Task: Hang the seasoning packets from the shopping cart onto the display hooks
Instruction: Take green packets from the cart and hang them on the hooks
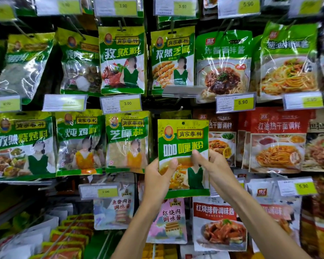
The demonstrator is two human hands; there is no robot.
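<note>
The left hand (158, 174) and the right hand (212, 165) are each pinching a lower side of the seasoning packet (183, 143), holding it upright at the display rack's (147, 101) middle, where the floppy top may be bending past the hook (180, 108).

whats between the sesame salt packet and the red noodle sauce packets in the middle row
In the head view, a green curry powder packet fills that gap, gripped from below by the left hand and the right hand.
</note>
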